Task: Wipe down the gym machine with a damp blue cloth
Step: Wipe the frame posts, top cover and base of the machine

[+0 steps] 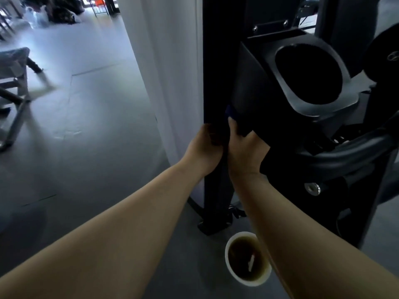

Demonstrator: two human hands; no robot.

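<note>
While my right hand (244, 147) presses the cloth (232, 117) against the machine (302, 83) and my left hand (205, 145) grips its post (216, 190), wiping is underway; I judge most surfaces remain.

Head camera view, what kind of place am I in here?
Most likely a gym: a black exercise machine with a bolted steel upright, a weight plate at right, and a bench frame on the grey floor.

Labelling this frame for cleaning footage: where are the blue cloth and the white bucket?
blue cloth (230, 110), head view, exposed upper corner above the fingers.
white bucket (227, 258), head view, left rim.
</note>
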